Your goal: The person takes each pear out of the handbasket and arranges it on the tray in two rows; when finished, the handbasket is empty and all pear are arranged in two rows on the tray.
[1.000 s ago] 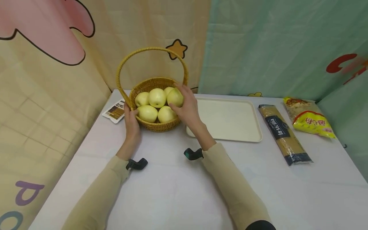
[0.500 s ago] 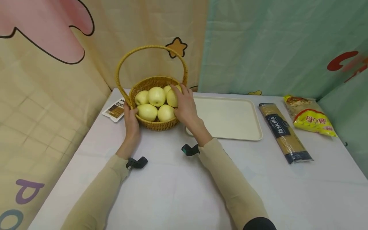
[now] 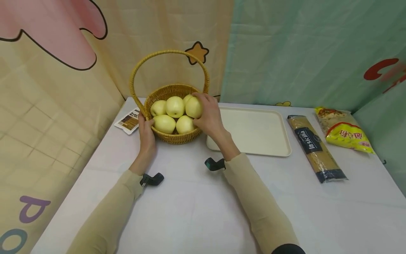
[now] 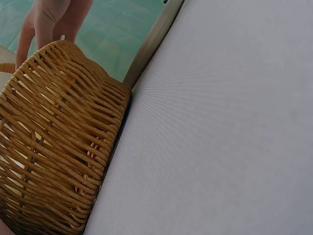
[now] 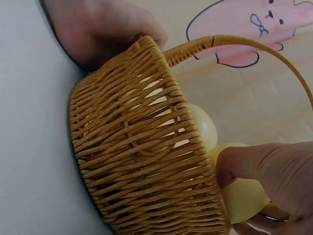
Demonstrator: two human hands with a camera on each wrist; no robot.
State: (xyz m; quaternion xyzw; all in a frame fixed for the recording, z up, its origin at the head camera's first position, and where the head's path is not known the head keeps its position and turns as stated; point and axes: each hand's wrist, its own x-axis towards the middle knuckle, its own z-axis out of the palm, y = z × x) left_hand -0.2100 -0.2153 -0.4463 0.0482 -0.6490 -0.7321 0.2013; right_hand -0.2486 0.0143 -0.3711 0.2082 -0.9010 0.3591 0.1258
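Observation:
A woven wicker basket with a tall hoop handle stands at the back left of the table, holding several pale yellow-green apples. At its left side my left hand grips the rim, thumb over the edge. My right hand reaches over the right rim and holds one apple that sits on top of the others. From the right wrist, the thumb presses on the yellow apple while the fingers curl below it, partly hidden. The left wrist view shows mostly the basket's woven wall.
Right of the basket lies a cream tray. Farther right are a pasta packet and a yellow food bag. A small white-and-brown sachet lies left of the basket. Printed curtains border the table's back and sides.
My right hand has shifted its fingers about the top-right apple, which was half covered half a second ago and shows more now. My left hand keeps its place on the basket rim.

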